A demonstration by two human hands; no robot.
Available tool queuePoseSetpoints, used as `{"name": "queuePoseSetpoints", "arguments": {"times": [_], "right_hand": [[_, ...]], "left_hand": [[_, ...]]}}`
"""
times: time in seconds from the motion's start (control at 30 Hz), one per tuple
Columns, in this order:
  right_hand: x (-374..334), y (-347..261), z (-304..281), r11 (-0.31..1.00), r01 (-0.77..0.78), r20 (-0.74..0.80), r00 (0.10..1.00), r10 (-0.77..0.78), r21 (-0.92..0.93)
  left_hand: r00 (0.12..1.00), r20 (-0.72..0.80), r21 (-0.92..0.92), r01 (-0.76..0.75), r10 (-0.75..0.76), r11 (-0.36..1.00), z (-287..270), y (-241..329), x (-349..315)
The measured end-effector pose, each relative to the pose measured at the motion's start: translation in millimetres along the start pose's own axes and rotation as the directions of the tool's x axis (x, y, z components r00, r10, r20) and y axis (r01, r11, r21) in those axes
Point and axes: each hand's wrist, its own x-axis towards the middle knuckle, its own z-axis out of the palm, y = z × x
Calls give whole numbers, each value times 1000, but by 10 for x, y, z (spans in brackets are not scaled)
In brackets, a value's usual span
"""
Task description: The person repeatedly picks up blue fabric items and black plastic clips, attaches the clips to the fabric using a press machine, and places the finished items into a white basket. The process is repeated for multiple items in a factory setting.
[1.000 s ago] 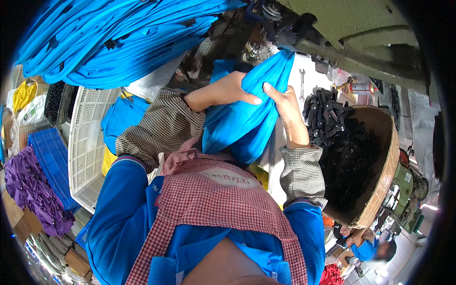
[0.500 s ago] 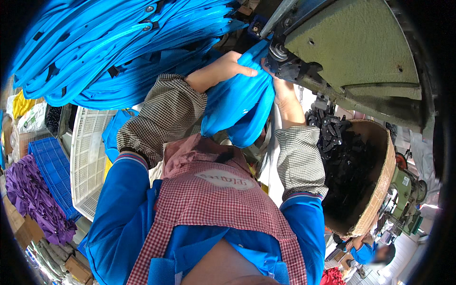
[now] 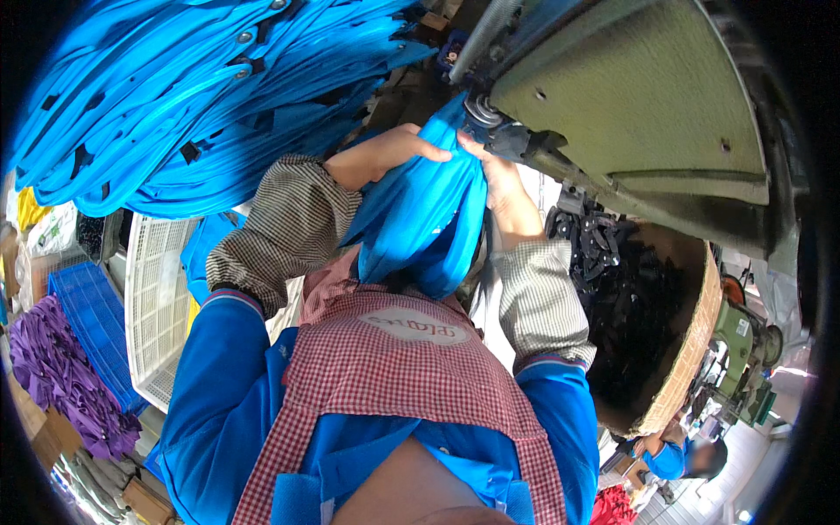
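A bright blue piece of cloth (image 3: 424, 214) hangs in folds between my two hands, its upper end against the dark metal working head (image 3: 503, 131) of a green machine (image 3: 639, 105). My left hand (image 3: 385, 156) grips the cloth from the left, thumb lying on top and fingers hidden behind it. On the right side, my right hand (image 3: 503, 184) pinches the cloth's upper edge just below the machine head; its fingers are partly covered. The lower folds of the cloth hang down over my checked apron (image 3: 385, 376).
A large heap of blue cloth pieces (image 3: 192, 96) with dark tabs and metal snaps lies at the upper left. Below it stand a white plastic basket (image 3: 157, 297), a blue crate (image 3: 92, 324) and purple cloth (image 3: 66, 376). A cardboard box (image 3: 691, 350) holds black plastic parts (image 3: 630, 297). Another person (image 3: 682, 459) sits far right.
Both hands and the cloth sit a little lower and further left in the picture. The machine and surroundings have also shifted left. The cloth's folds have spread somewhat; both hands keep their grip.
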Motion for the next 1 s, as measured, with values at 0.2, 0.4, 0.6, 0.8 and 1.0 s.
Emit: {"name": "queuePoseSetpoints", "arguments": {"times": [0.2,0.4,0.6,0.8,1.0], "right_hand": [[87,452,-458,988,129,114,984,-138,85],[-366,257,-2231,-288,-368,-77,723,-686,-884],[-419,322,-2662,-546,-357,48,804,-592,-758],[-692,11,-1854,129,-213,-233,599,-766,-969],[-558,134,-320,-364,718,710,253,-657,-593]], "left_hand": [[952,69,206,-305,297,930,-104,-208,-31],[974,-84,-2,-212,211,977,116,-267,-85],[988,-106,-42,-118,113,992,134,-204,-114],[992,-79,-97,-106,99,990,122,-193,-124],[998,-28,-85,-55,53,995,53,-186,-83]]}}
